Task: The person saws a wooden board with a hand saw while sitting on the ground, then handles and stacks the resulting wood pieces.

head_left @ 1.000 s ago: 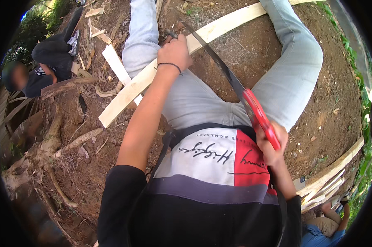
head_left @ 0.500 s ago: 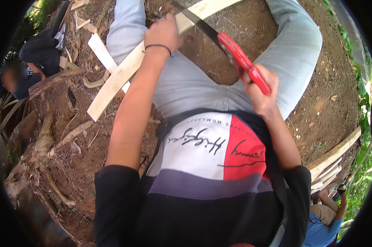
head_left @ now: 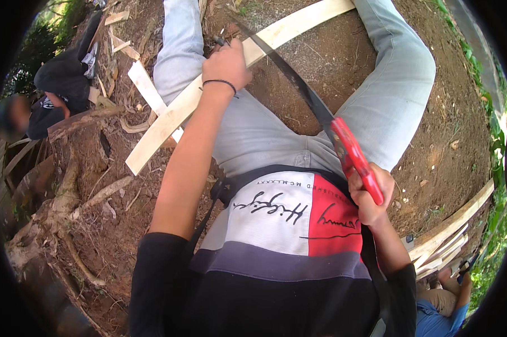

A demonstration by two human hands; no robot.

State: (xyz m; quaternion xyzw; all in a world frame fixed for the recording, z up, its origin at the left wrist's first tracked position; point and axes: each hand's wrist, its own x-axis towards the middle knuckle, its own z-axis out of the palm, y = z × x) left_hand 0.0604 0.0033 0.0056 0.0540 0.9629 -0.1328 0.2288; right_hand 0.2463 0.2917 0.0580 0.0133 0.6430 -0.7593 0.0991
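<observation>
A pale wooden strip (head_left: pixel 167 124) runs slantwise from the lower left to the upper right, across my left thigh and toward my right knee. My left hand (head_left: pixel 226 66), with a dark braided band at the wrist, is closed over the strip. Beside its fingers a small dark stick-like thing (head_left: pixel 221 41) juts out; its kind is unclear. My right hand (head_left: pixel 375 191) is wrapped round the red handle of a handsaw (head_left: pixel 304 90). The dark blade lies across the strip, just right of my left hand, its tip beyond the far edge.
A second pale board (head_left: pixel 145 84) lies under the strip at the left, near scattered offcuts (head_left: pixel 117 18) and roots (head_left: pixel 62 191). One person (head_left: pixel 62 78) sits at the far left; another (head_left: pixel 441 306) is at the lower right beside stacked strips (head_left: pixel 453 233).
My right hand has drawn the saw back toward my body and to the right, so more of the blade shows on my side of the strip. My left hand keeps its hold on the strip.
</observation>
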